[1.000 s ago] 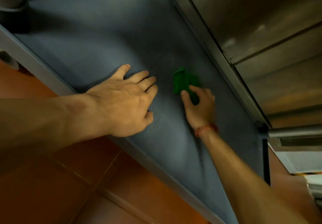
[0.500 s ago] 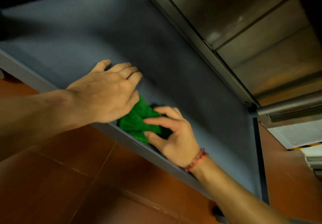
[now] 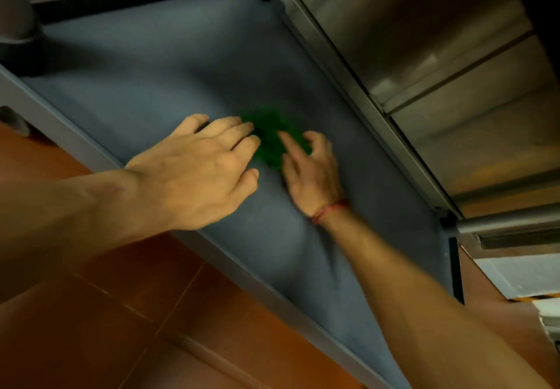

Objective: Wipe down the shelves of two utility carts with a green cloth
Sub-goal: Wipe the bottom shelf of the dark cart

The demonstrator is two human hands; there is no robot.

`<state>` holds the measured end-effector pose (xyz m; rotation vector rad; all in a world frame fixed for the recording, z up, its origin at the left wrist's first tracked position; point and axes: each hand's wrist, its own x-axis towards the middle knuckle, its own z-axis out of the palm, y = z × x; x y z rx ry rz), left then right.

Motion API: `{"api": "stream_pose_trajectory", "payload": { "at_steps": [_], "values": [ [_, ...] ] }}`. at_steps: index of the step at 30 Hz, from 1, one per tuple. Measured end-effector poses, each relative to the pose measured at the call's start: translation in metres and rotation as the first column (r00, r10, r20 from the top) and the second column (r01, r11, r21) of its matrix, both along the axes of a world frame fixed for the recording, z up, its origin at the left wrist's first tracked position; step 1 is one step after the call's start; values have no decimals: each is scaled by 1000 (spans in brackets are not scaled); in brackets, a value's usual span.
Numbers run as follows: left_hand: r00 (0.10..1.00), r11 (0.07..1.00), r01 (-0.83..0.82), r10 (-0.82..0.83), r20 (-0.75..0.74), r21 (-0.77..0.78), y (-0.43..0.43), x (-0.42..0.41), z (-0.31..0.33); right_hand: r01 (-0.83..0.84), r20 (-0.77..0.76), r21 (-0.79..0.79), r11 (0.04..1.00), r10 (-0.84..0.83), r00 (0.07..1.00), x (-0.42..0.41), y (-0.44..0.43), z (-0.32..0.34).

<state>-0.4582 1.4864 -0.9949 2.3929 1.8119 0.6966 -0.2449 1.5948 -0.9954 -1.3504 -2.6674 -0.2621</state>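
Green cloth [image 3: 269, 137] under right hand [image 3: 312, 173]

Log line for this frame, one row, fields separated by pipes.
wiping | right hand on green cloth | left hand flat on grey cart shelf | cloth mid-shelf, blurred

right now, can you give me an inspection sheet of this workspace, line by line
surface: grey-blue cart shelf with a raised rim, bare apart from the cloth and hands
job's things: green cloth bunched near the shelf's middle, blurred
clutter: nothing seen
grips: left hand palm down on the shelf beside the cloth, fingers loosely spread, holding nothing; right hand with fingers on the cloth, pressing it to the shelf; red bracelet on the right wrist
cables: nothing seen
surroundings: orange-brown tiled floor on the near side, stainless steel unit along the far side, dark cart post at the shelf's corner
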Motion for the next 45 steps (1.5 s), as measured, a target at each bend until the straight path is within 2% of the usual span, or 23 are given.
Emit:
{"api": "stream_pose_trajectory", "payload": {
  "at_steps": [1, 3, 4, 5, 7, 9, 11, 14, 16, 18, 20, 22, 24, 28, 31, 35, 40, 43, 45],
  "values": [
    [1000, 1000, -13, 13, -5, -4, -1, -1, 0, 136, -32, 29, 990, -135, 990, 7, 19, -2],
    [1000, 1000, -27, 27, -14, -16, 0, 0, 2, 439, -47, -52, 897, -441, 896, 20, 46, 1],
    [999, 999, -34, 34, -17, -21, -1, 1, 2, 525, -45, -131, 841, -534, 844, 23, 54, 2],
    [999, 999, -44, 43, -17, -23, -1, 1, 2, 542, -59, -200, 816, -562, 825, 20, 57, 4],
    [998, 998, -63, 63, -11, -30, -2, 2, 3, 428, -141, -246, 870, -469, 872, 0, 50, 7],
    [997, 996, -79, 78, -15, -38, -1, 5, 4, 196, -192, -212, 957, -238, 952, -27, 31, 7],
    [996, 995, -85, 84, -22, -43, 0, 4, 5, -2, -195, -199, 980, -37, 980, -47, 15, 4],
    [995, 993, -101, 100, -27, -60, 0, 4, 5, -128, -231, -123, 984, 97, 968, -49, 20, 4],
    [994, 992, -106, 104, -31, -74, 1, 5, 3, -139, -233, -48, 989, 124, 964, -37, 43, -1],
    [994, 992, -107, 105, -32, -72, 1, 5, 2, -40, -247, -45, 998, 28, 969, -24, 68, -6],
    [994, 992, -107, 105, -35, -59, 1, 6, 2, 151, -244, -41, 988, -157, 957, -13, 95, -6],
    [995, 993, -97, 96, -25, -66, 1, 6, 2, 401, -95, -40, 915, -403, 910, 0, 119, -3],
    [995, 992, -99, 99, -9, -77, 1, 5, 3, 582, 24, -57, 811, -581, 813, 11, 136, 1],
    [995, 992, -92, 95, 26, -88, 2, 3, 5, 757, 142, -106, 645, -744, 653, 34, 148, 12],
    [995, 991, -88, 92, 38, -100, 1, 4, 4, 794, 191, -187, 579, -771, 607, 50, 145, 18],
    [996, 990, -70, 77, 48, -122, 1, 4, 4, 742, -67, -243, 624, -774, 629, 42, 144, 14],
    [997, 988, -55, 62, 46, -141, 0, 4, 4, 635, -221, -294, 714, -698, 682, -1, 148, 15],
    [997, 988, -48, 56, 47, -148, 0, 5, 5, 500, -252, -246, 830, -553, 794, -34, 141, 13],
    [997, 989, -54, 60, 42, -141, 0, 5, 5, 357, -244, -203, 912, -400, 883, -62, 134, 9]
  ]
}}
